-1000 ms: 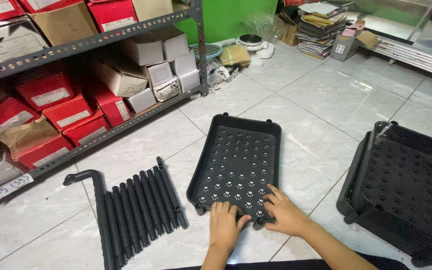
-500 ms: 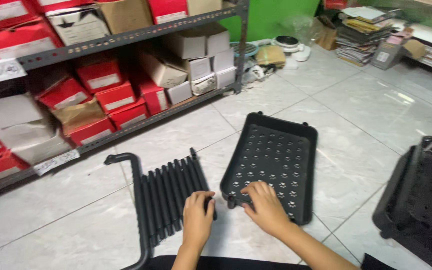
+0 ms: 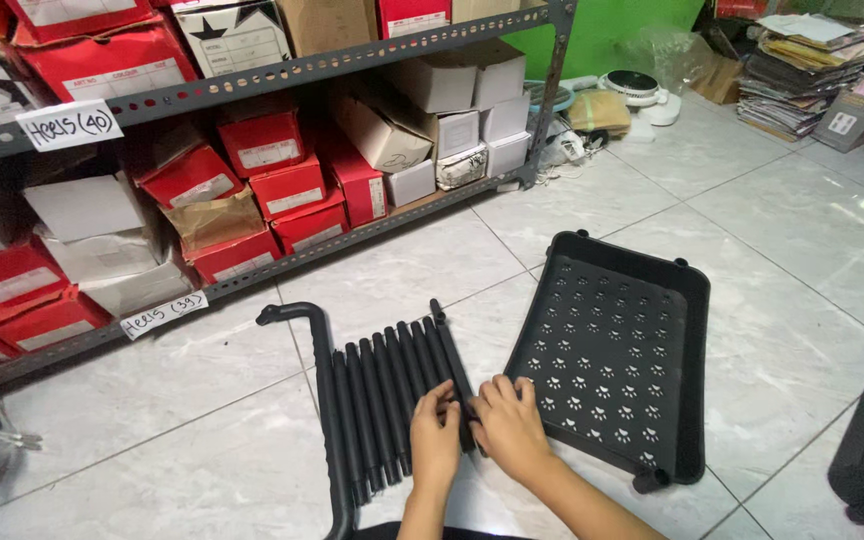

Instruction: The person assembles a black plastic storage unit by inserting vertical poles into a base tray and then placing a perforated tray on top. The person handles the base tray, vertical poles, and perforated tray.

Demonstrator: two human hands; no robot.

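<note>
Rods (image 3: pixel 392 390) left of tray (image 3: pixel 612 350) — shelf rack (image 3: pixel 252 75) behind both.

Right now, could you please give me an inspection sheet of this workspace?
Surface: pale tiled floor.
Job's things: row of black tubes; black perforated tray to their right.
Clutter: long bent black tube left of the row.
Grips: left hand and right hand both on the rightmost tube.
Cables: nothing seen.
Surroundings: metal shelf of red and white boxes; green wall; stacked papers.

Both hands (image 3: pixel 472 430) on black tubes (image 3: pixel 392 400), seemingly gripping; perforated tray (image 3: pixel 612 350) beside.
</note>
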